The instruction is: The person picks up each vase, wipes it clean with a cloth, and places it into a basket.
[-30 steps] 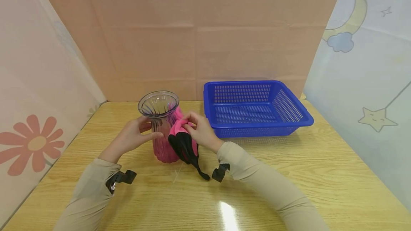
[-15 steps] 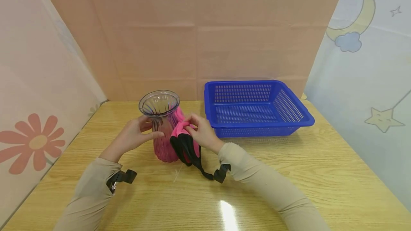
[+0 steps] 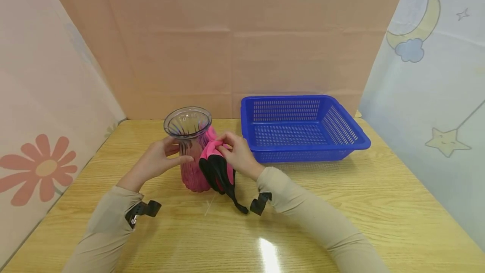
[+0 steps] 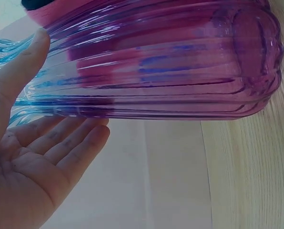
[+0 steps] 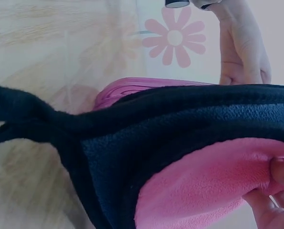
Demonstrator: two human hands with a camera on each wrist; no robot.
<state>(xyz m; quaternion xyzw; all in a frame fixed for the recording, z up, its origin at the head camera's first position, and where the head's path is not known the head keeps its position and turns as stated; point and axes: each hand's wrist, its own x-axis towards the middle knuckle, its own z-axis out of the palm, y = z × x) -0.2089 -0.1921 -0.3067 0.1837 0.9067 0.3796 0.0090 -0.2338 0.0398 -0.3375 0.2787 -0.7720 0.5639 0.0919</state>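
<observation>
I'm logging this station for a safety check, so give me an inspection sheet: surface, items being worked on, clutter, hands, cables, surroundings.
Surface: wood-grain table, bright glare near the front.
Items: see-through vase, roughly upright; pink-and-black fabric piece overlapping its right side in the head view.
Clutter: blue slotted basket at the back right; faint pale marks before the vase, too unclear to identify.
Hands: left hand touches the vase, fingers extended; right hand pinches the fabric.
Cables: nothing seen.
Surroundings: peach backdrop, printed side panels.
</observation>
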